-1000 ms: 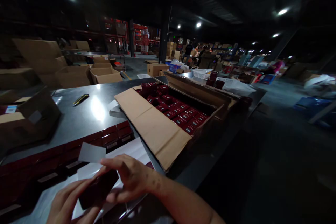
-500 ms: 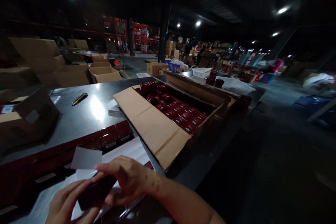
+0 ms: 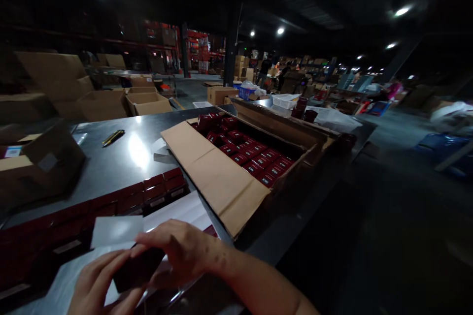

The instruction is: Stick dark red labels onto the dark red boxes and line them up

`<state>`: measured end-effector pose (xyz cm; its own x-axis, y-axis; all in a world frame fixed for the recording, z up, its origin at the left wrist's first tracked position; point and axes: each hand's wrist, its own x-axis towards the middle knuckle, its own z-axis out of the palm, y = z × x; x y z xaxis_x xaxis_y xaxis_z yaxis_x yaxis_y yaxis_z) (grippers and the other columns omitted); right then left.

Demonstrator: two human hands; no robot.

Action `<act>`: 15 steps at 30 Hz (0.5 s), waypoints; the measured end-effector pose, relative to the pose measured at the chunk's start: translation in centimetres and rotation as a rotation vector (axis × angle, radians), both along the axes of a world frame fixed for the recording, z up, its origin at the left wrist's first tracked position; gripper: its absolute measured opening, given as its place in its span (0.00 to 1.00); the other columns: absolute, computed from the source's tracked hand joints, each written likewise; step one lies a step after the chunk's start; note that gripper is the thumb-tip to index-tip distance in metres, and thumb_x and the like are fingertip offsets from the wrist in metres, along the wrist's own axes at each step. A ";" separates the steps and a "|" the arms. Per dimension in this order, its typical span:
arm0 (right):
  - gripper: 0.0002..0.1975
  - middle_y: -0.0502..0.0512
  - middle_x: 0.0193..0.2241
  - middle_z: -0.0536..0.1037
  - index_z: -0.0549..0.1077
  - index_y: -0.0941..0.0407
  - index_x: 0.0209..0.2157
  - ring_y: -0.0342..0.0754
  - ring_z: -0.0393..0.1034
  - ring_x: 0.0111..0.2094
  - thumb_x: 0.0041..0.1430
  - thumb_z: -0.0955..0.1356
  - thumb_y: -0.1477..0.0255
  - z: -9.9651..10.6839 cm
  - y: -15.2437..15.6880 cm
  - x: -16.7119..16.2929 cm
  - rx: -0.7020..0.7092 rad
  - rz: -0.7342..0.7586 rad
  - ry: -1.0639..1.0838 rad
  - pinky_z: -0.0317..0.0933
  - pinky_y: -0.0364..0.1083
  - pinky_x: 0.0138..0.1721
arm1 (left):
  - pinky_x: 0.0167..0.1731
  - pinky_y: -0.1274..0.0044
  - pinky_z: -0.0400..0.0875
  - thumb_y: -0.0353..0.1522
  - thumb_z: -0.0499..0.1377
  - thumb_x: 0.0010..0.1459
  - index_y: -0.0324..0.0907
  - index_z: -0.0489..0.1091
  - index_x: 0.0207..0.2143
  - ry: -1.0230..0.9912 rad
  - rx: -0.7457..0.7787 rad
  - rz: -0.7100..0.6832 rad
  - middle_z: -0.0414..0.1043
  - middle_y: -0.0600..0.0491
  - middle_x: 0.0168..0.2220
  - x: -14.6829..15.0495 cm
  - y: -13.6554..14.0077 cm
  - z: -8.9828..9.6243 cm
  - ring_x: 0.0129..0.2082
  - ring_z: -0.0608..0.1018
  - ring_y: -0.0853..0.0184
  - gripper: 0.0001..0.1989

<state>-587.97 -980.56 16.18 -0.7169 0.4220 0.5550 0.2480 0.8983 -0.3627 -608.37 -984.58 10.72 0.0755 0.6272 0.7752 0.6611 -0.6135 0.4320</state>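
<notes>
Low in the head view, a small dark red box [image 3: 138,268] is held between my two hands. My left hand [image 3: 99,280] is closed around its left side, fingers along the top edge and thumb below. From the right, my right hand [image 3: 181,251] grips the same box, its index fingertip at the upper corner. Just beyond that fingertip a pale, thin square sheet [image 3: 117,230] stands out; whether the finger pinches it I cannot tell. White backing paper [image 3: 181,214] lies under the hands. Beside it runs a row of dark red boxes [image 3: 155,192], several with small white labels.
An open carton [image 3: 218,177] filled with dark red boxes stands right of the hands, its flap folded outward. A yellow-black utility knife [image 3: 113,138] lies on the metal table [image 3: 99,167]. Another open carton [image 3: 48,162] is at left. White baskets [image 3: 286,101] stand farther back.
The pale sheet has tilted lower and shifted slightly left. Both hands keep their hold on the small box, almost unmoved. The whole view has shifted a little.
</notes>
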 end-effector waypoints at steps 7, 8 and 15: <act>0.51 0.53 0.50 0.75 0.35 0.36 0.67 0.50 0.73 0.51 0.59 0.73 0.76 1.2 -1.5 0.1 -0.291 0.062 0.534 0.68 0.58 0.53 | 0.44 0.68 0.74 0.42 0.67 0.53 0.44 0.65 0.52 -0.146 -0.052 -0.001 0.71 0.48 0.45 0.9 -0.4 3.2 0.44 0.76 0.61 0.27; 0.53 0.52 0.49 0.75 0.36 0.35 0.66 0.50 0.73 0.50 0.57 0.74 0.78 1.3 -1.5 0.1 -0.339 0.045 0.569 0.68 0.59 0.54 | 0.45 0.68 0.74 0.44 0.67 0.53 0.44 0.64 0.53 -0.185 -0.084 -0.016 0.71 0.47 0.46 0.9 -0.2 3.3 0.45 0.76 0.61 0.29; 0.59 0.53 0.46 0.75 0.35 0.42 0.67 0.49 0.73 0.47 0.49 0.76 0.83 1.4 -1.6 -0.2 -0.415 0.070 0.653 0.69 0.61 0.53 | 0.48 0.67 0.74 0.42 0.69 0.52 0.45 0.65 0.54 -0.238 -0.152 -0.094 0.72 0.47 0.49 1.0 -0.5 3.9 0.49 0.76 0.60 0.30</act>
<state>-588.18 -982.12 17.55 -0.3318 0.6532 0.6807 -0.1836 0.6630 -0.7257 -607.40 -985.05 14.59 -0.0335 0.7365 0.6756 0.4732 -0.5837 0.6598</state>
